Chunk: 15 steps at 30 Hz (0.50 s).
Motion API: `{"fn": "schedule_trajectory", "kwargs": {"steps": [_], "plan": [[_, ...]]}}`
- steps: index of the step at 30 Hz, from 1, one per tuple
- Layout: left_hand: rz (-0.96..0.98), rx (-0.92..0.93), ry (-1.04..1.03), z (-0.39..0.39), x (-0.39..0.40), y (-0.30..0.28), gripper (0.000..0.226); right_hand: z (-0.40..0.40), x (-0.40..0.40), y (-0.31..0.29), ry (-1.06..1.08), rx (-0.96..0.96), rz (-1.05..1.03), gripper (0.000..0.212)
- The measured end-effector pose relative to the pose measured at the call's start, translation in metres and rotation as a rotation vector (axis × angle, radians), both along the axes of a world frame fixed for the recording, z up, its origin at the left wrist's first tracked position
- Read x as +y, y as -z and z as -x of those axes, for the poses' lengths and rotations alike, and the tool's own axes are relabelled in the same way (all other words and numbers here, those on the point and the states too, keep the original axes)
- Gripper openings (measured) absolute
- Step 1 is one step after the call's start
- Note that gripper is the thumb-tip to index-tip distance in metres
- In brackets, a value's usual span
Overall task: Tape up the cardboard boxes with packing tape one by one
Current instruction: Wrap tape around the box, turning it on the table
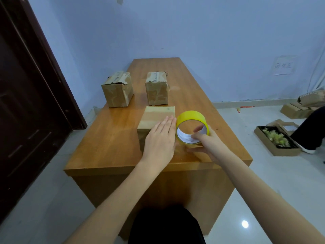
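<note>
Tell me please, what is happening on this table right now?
A person is taping up cardboard boxes at a wooden table. The left hand lies flat with straight fingers on top of the nearest box, holding it down. The right hand grips a yellow tape roll just right of that box, fingers through the core. Two more boxes stand farther back, the left one and the right one, both with worn tape on top.
</note>
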<state>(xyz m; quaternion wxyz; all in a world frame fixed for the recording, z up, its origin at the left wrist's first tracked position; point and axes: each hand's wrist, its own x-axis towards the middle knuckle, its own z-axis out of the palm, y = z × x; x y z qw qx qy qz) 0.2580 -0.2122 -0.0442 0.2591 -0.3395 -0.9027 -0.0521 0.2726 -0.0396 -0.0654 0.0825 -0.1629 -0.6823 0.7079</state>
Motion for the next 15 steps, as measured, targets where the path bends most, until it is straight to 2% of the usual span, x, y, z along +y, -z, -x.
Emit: {"fn": "schedule_trajectory", "kwargs": {"steps": [3,8,11,13,15], "plan": [[-0.029,-0.001,-0.025,0.006,-0.002,-0.002,0.055,-0.002,-0.003,-0.002,-0.044,0.034,0.101,0.020],[-0.239,0.116,0.048,0.000,-0.001,-0.009,0.043,-0.003,-0.009,0.005,-0.096,0.100,0.231,0.039],[-0.305,0.122,0.043,-0.006,0.006,-0.016,0.039,0.001,-0.013,-0.001,-0.175,0.044,0.422,0.023],[-0.308,0.101,0.012,-0.009,0.006,-0.018,0.039,0.002,-0.016,-0.007,-0.231,0.027,0.382,0.019],[-0.290,0.078,-0.035,-0.013,0.004,-0.016,0.040,0.003,-0.016,-0.012,-0.230,0.035,0.229,0.023]]}}
